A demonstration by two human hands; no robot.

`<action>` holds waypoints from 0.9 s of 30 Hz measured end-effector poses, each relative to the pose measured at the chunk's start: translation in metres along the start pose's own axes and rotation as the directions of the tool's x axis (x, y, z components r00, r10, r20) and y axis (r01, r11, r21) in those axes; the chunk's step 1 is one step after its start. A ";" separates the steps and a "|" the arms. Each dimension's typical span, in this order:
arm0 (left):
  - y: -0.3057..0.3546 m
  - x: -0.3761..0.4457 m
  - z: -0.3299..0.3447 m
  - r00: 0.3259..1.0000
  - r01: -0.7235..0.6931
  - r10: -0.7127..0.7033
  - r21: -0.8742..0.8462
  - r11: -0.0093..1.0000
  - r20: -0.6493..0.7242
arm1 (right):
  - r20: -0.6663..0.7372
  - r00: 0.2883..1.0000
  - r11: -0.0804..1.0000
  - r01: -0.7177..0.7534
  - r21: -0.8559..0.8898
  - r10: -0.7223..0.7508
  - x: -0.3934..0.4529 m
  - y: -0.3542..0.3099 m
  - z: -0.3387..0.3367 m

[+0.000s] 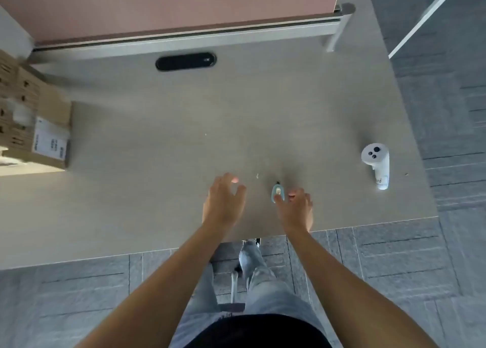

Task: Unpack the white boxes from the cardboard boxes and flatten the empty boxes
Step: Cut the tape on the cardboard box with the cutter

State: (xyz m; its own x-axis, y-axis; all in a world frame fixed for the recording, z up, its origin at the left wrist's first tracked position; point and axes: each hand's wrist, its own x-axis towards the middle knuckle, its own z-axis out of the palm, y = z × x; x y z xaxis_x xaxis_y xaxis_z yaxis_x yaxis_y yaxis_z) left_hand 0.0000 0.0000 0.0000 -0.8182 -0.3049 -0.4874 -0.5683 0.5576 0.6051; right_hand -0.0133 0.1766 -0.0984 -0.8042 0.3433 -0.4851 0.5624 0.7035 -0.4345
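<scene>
Your left hand [223,200] hovers over counter [157,190], grip released; your right hand [295,207] pinches small blue cutter [277,192]. Cardboard boxes [34,126] stacked far left, cut off by frame; label print blurred, unreadable. White controller [377,166] lies right, handwriting illegible.

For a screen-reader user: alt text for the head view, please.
The right hand pinches a small pale-blue cutter above a beige desk; the left hand hovers open. Stacked cardboard boxes sit far left, a white controller right.
</scene>
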 end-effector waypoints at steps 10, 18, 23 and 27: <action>-0.002 0.001 -0.002 0.984 0.114 -0.132 -0.149 0.982 -0.119 | 0.103 0.985 0.990 0.138 -0.004 -0.137 0.014 -0.024 0.002; -0.005 -0.008 -0.075 0.913 0.117 -0.242 -0.358 0.926 -0.328 | 0.304 0.876 0.887 0.244 0.392 -0.375 -0.009 -0.114 -0.003; -0.023 -0.034 -0.143 0.821 0.067 -0.338 -0.511 0.857 -0.459 | 0.341 0.751 0.801 0.400 0.446 -0.565 -0.051 -0.198 -0.002; -0.046 -0.063 -0.202 0.728 0.005 -0.395 -0.572 0.820 -0.560 | 0.362 0.673 0.748 0.456 0.483 -0.645 -0.103 -0.260 0.004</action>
State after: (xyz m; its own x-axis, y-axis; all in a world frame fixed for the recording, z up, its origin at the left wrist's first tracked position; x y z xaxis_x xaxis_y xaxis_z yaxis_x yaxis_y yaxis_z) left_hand 0.0602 -0.1622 0.1301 -0.4200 -0.8747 -0.2418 -0.5199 0.0136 0.8541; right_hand -0.0756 -0.0443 0.0614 -0.8343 -0.4479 -0.3214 0.1463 0.3822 -0.9124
